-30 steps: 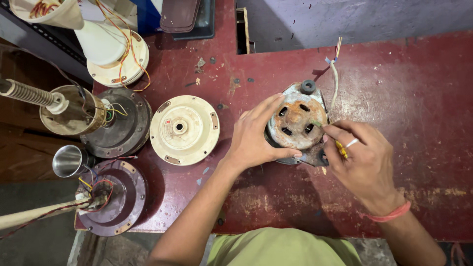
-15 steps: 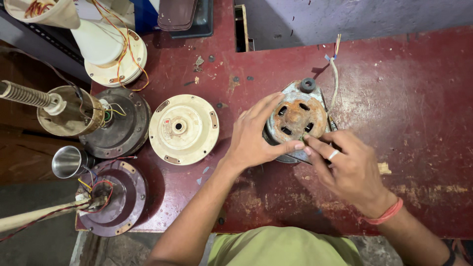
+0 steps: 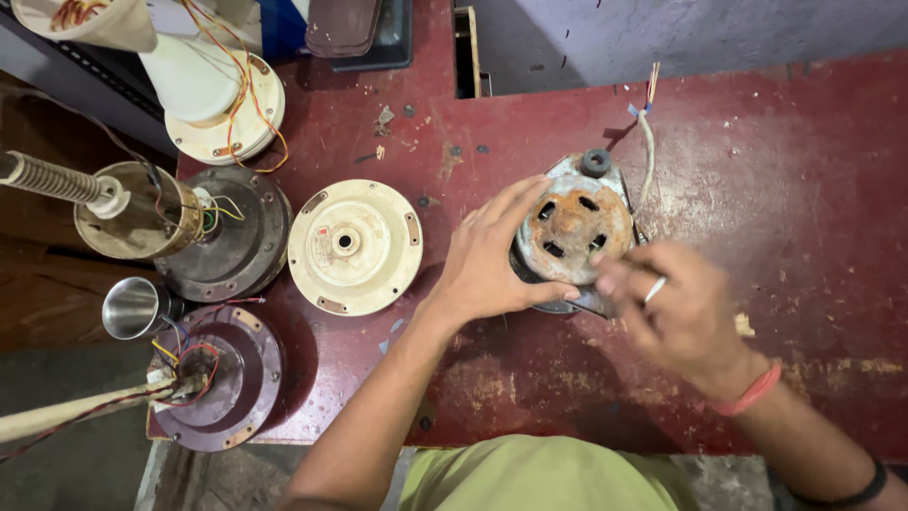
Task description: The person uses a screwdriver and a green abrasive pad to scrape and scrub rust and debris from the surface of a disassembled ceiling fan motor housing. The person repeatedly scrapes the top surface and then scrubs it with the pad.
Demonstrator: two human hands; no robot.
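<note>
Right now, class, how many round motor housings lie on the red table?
5: rusty motor under the hands; cream disc mid-table; dark one left; maroon one bottom left; cream one top left. More may lie out of view.

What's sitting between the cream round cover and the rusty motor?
Only the left hand, gripping the rusty motor; next to the cream cover the table is bare, per the head view.

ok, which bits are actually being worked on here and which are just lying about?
In hand: rusty motor, gripped by left hand; right hand at its near edge, blurred; motor lead.

Lying about: cream cover, grey motor, maroon motor, steel cup, white fan body.
</note>
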